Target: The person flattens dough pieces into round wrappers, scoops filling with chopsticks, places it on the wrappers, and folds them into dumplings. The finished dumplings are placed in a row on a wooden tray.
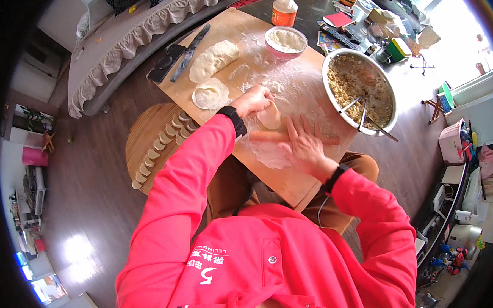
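Observation:
My left hand (255,100) pinches the far edge of a small dough wrapper (268,115) on the floured wooden board (294,185). Just nearer to me lies a wooden rolling pin (268,136), with my right hand (304,144) flat across it, fingers spread and pressing from above. The pin's right end shows beyond my fingers. Left of my left hand rests a stack of rolled wrappers (210,94). A thick log of dough (214,61) sits behind that stack. Loose flour (270,84) is scattered over the board's middle.
A metal bowl of filling (358,93) with utensils stands at the board's right edge. At the back are a flour bowl (286,42) and a bottle (284,11). A knife (190,52) lies at the left edge. Folded dumplings (164,138) line a round wooden board (142,129) lower left.

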Demonstrator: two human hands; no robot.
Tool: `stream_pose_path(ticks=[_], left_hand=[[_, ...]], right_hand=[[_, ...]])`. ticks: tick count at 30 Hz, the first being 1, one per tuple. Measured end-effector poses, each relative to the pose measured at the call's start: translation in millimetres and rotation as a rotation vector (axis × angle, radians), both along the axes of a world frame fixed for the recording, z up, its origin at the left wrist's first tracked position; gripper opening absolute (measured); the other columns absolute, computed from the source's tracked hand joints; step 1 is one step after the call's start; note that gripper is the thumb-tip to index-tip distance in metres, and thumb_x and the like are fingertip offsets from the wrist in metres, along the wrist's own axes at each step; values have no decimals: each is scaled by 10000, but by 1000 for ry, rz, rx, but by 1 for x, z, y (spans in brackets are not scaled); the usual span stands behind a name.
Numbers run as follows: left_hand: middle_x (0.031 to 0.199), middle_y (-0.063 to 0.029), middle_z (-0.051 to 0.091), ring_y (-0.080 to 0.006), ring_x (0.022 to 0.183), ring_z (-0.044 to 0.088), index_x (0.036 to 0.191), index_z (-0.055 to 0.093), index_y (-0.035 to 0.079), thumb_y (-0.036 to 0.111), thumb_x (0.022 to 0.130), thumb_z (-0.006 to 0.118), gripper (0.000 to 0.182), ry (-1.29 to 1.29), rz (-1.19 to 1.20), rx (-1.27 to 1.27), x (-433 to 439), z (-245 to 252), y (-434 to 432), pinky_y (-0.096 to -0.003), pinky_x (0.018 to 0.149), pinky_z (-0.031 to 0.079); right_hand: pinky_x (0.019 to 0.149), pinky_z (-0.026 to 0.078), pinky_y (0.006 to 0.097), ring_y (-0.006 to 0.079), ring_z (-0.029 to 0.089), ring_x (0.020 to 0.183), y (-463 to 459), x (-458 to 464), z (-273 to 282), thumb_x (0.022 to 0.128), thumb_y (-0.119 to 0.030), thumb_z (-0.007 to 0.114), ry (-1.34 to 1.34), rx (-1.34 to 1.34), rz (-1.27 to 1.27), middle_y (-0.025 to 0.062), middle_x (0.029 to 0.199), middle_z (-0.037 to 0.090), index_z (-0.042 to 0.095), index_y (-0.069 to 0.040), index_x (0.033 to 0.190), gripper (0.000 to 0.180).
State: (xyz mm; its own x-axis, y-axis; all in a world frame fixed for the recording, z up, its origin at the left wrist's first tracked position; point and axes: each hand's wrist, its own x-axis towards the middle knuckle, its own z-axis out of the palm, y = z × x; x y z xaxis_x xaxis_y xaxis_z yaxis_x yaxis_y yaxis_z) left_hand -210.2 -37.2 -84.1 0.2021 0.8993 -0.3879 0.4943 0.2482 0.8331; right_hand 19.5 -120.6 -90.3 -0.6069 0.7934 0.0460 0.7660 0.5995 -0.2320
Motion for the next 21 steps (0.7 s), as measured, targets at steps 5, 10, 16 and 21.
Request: stream_pose_path(ticks=[5,10,16,21], left_hand=[[801,-97,668,-187,735,640,977,674,12,70,727,569,278,196,-307,36,-4,16,3,-345,630,500],[762,-204,647,-309,734,654,844,671,20,216,752,628,220,452,-196,315,13,20,3,-410,664,495],[698,-166,638,-272,629,648,840,663,19,189,821,618,177,443,-230,506,-1,7,-7,-380,591,507],[718,-128,645,-195,537,635,960,634,-7,215,855,623,246,178,141,387,-50,32,5,-340,477,503]], right_hand=[[1115,114,585,402,215,1400,37,-21,7,936,-542,370,-13,26,-56,209,1487,302,261,-31,1464,743],[1059,179,612,386,320,1336,72,-32,-2,922,-536,410,-5,198,-148,196,1451,364,330,-59,1439,709],[1113,151,585,381,251,1391,-14,1,8,909,-442,495,-29,-20,6,184,1480,322,277,-35,1448,710],[1106,176,595,382,248,1394,-27,2,23,899,-371,531,11,-16,20,188,1477,324,281,-23,1438,688]])
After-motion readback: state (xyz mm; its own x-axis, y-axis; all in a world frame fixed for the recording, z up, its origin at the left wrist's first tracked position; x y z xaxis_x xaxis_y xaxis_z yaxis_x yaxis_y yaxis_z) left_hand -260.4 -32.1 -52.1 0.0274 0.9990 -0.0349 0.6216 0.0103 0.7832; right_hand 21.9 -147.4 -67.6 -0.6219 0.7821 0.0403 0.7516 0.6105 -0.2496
